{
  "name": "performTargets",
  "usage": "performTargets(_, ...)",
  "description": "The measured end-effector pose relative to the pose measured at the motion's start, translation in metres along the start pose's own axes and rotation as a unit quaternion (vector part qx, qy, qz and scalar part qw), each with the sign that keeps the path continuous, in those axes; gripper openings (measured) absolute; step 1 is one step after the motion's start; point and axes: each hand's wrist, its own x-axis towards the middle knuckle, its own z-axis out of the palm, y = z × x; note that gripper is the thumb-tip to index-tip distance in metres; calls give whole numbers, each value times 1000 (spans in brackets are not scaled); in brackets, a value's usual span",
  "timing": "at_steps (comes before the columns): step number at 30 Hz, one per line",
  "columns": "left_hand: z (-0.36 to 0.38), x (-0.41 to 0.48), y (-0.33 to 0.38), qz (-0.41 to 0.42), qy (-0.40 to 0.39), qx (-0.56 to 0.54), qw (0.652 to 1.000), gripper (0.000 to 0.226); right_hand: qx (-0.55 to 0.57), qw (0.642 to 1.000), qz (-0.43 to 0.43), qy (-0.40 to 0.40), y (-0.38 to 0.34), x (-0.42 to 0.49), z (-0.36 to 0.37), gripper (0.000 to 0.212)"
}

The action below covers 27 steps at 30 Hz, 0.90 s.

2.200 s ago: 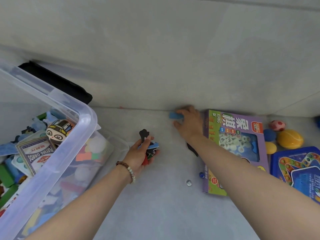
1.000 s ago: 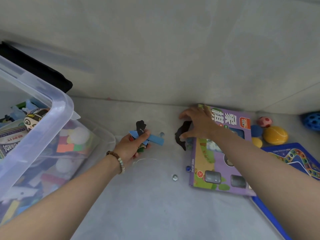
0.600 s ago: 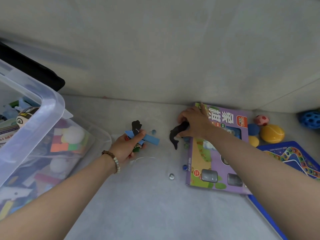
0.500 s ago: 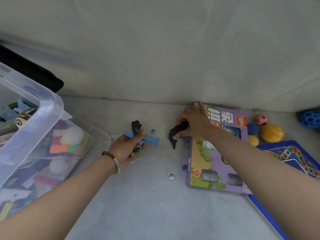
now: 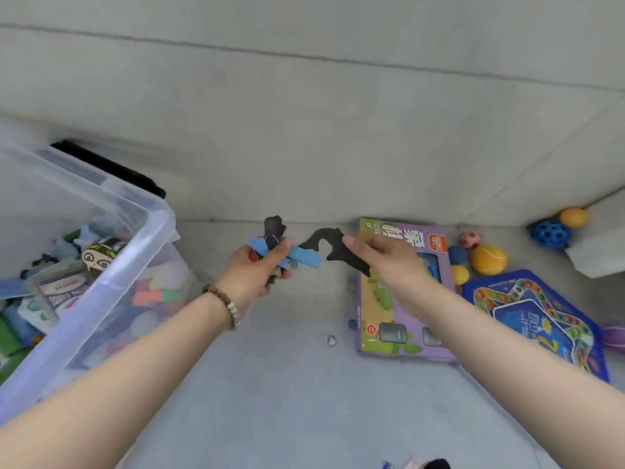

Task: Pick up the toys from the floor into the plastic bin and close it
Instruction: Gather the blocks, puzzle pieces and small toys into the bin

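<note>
The clear plastic bin (image 5: pixel 101 292) stands open at the left, filled with cards, blocks and foam shapes. My left hand (image 5: pixel 255 270) grips a bunch of flat foam pieces, a light blue strip (image 5: pixel 304 258) and a black shape (image 5: pixel 273 228) sticking out of it. My right hand (image 5: pixel 382 257) holds a black curved foam piece (image 5: pixel 333 247) in the air; its left end reaches the blue strip. Both hands hover above the grey floor, to the right of the bin.
A purple game box (image 5: pixel 402 299) and a blue star-shaped game board (image 5: pixel 537 316) lie on the floor at the right. Several balls (image 5: pixel 488 258) sit behind them, with a blue holed ball (image 5: pixel 549 233) in the corner. Marbles (image 5: pixel 330 340) lie loose. A black lid (image 5: pixel 111 167) leans behind the bin.
My right hand has lifted the black curved foam piece off the floor beside the game box and brought it left to my left hand. The view has tilted toward the bin.
</note>
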Motion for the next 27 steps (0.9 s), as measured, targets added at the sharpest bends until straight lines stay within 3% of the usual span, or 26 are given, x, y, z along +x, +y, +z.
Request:
performTargets(6, -46, -75, 50, 56, -34, 41, 997, 33, 62, 997, 20, -39, -68, -74, 21, 25)
performTargets(12, -150, -138, 82, 87, 18, 39, 995, 36, 88, 988, 15, -127, -139, -114, 96, 28)
performTargets(15, -205, -153, 80, 34, 58, 16, 998, 40, 89, 983, 22, -158, -155, -121, 153, 28)
performTargets(17, -233, -159, 72, -26, 58, 33, 997, 56, 58, 988, 12, -139, -153, -118, 184, 29)
performTargets(20, -260, -161, 53, -95, 82, 213, 969, 95, 4, 997, -11, -77, -144, -109, 199, 39)
performTargets(22, -262, -159, 52, -62, 112, 250, 960, 100, -5, 998, -29, -63, -140, -105, 186, 36)
performTargets(27, -215, -147, 80, 95, 76, 271, 955, 83, -69, 996, -29, -40, -122, -92, 107, 14)
